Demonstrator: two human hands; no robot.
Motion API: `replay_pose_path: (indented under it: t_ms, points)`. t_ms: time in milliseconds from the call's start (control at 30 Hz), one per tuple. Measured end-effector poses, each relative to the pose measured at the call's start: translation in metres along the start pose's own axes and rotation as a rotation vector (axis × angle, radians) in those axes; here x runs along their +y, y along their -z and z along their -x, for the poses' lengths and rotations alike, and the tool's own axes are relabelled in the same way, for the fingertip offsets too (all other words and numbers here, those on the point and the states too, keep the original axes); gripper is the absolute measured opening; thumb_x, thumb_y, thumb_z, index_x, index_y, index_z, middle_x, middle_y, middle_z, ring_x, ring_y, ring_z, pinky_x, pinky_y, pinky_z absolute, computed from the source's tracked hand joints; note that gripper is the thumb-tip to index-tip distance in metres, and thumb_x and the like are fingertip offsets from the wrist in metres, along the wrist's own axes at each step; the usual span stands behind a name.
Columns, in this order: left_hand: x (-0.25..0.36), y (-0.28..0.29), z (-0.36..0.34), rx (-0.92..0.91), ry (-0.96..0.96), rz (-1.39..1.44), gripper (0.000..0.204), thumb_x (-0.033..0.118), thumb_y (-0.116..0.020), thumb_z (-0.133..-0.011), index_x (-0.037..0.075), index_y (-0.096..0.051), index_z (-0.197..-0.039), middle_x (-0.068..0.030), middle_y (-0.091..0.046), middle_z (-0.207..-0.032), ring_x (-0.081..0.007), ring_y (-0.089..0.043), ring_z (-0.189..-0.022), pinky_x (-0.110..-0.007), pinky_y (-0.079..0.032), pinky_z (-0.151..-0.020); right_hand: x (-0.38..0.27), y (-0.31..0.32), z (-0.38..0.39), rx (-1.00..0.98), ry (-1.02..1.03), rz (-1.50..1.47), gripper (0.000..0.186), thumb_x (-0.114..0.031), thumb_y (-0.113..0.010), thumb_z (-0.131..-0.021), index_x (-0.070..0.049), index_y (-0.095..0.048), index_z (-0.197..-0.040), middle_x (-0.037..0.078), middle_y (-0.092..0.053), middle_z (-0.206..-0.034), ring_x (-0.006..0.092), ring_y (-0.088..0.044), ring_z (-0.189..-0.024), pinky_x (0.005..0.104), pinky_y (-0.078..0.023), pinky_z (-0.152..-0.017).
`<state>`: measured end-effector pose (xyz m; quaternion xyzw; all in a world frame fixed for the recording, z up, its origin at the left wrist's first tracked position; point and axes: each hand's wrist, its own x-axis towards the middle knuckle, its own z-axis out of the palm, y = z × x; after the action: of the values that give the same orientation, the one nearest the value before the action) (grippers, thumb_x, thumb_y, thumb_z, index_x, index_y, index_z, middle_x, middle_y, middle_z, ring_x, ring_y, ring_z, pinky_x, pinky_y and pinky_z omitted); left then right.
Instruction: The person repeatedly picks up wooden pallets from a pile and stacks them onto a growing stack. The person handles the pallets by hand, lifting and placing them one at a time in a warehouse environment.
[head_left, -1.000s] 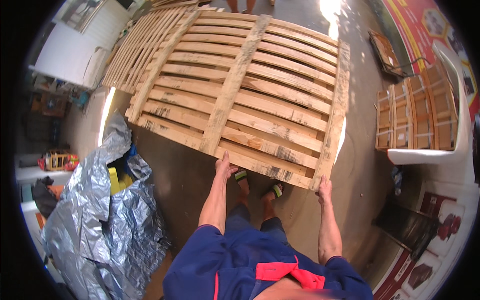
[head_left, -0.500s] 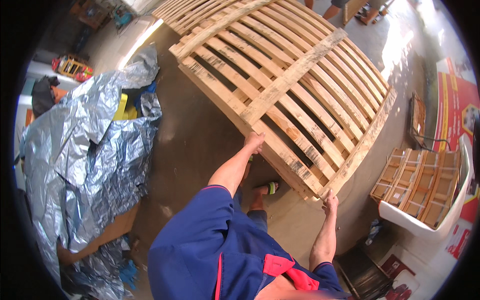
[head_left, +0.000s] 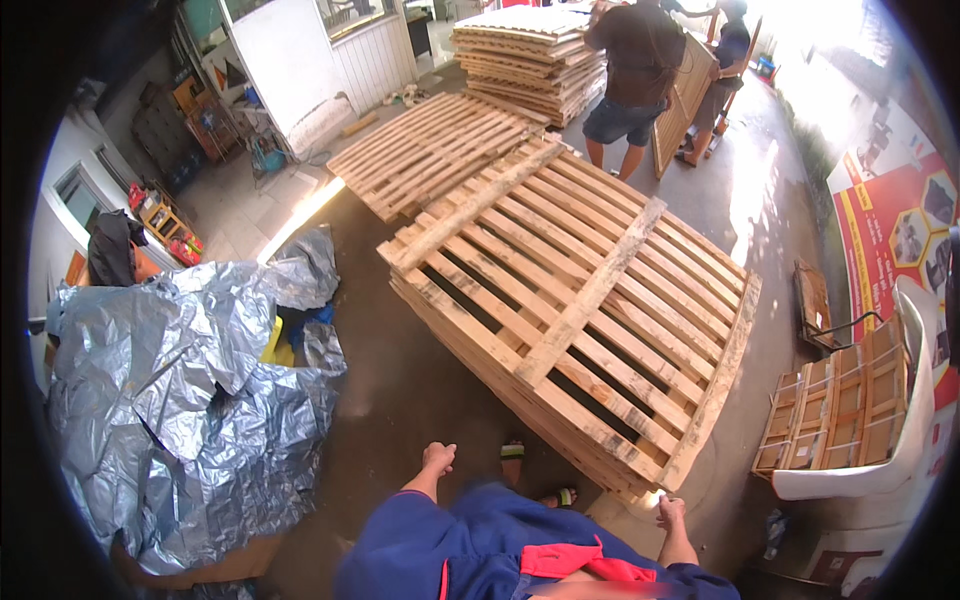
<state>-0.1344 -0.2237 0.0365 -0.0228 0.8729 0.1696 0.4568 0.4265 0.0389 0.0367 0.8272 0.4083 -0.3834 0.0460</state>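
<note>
A slatted wooden pallet (head_left: 590,310) lies atop similar ones in front of me, its near corner at lower right. My left hand (head_left: 438,456) is below the pile's front edge, apart from it, its fingers curled with nothing seen in them. My right hand (head_left: 671,512) is just below the near corner, fingers bent; I cannot tell whether it touches the wood. A second slatted pallet (head_left: 425,150) adjoins the far left end. My sandalled feet (head_left: 512,462) show under the front edge.
Crumpled silver sheeting (head_left: 180,400) covers objects at left. Behind are stacked pallets (head_left: 525,70) and two people (head_left: 630,90) (head_left: 725,85), with an upright wooden panel (head_left: 680,105). Strapped cartons (head_left: 830,395) sit in a white body at right, beside a red banner (head_left: 900,230).
My left hand has come away from the pallet's edge. The view has tilted up, bringing both people and the rear stack into sight; the pallet's near corner shows lower in the picture.
</note>
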Motion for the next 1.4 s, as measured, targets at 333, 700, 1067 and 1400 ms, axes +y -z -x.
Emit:
replay_pose_path:
  t_ms: [333,700,1067,1400]
  points:
    - [-0.025,0.029,-0.010,0.137,-0.087,0.575,0.034,0.034,-0.057,-0.093,-0.001,-0.057,-0.092,-0.0113,-0.064,-0.078,-0.0194,-0.066,-0.061,-0.030,-0.050,-0.045,-0.134,-0.062,-0.016,-0.198,0.469,0.314,0.040,-0.039,-0.061,-0.086,-0.001,-0.068,-0.098,0.015,-0.068,-0.082,0.0282,-0.067,-0.066,0.0413,-0.054,-0.054]
    - [-0.196,-0.021,0.059,0.154,0.395,0.658,0.035,0.034,-0.058,-0.092,-0.001,-0.056,-0.092,-0.0117,-0.061,-0.075,-0.0254,-0.063,-0.056,-0.036,-0.049,-0.046,-0.215,-0.107,0.041,-0.296,0.534,0.540,0.046,-0.044,-0.061,-0.084,0.000,-0.071,-0.086,0.015,-0.070,-0.077,0.0267,-0.068,-0.068,0.0392,-0.056,-0.058]
    - [-0.233,0.030,0.035,0.261,0.396,0.787,0.039,0.038,-0.058,-0.092,0.001,-0.058,-0.103,-0.0108,-0.064,-0.080,-0.0225,-0.065,-0.059,-0.035,-0.050,-0.046,-0.277,-0.152,0.116,-0.276,0.481,0.708,0.043,-0.040,-0.058,-0.088,0.001,-0.066,-0.079,0.015,-0.064,-0.063,0.0252,-0.064,-0.053,0.0384,-0.054,-0.047]
    - [-0.159,0.195,-0.108,0.221,0.170,0.962,0.037,0.038,-0.056,-0.094,0.002,-0.053,-0.103,-0.0093,-0.062,-0.080,-0.0213,-0.065,-0.060,-0.031,-0.049,-0.048,-0.437,-0.289,0.236,-0.412,1.041,0.580,0.046,-0.042,-0.059,-0.084,0.001,-0.068,-0.098,0.025,-0.065,-0.105,0.0369,-0.061,-0.105,0.0417,-0.048,-0.090]
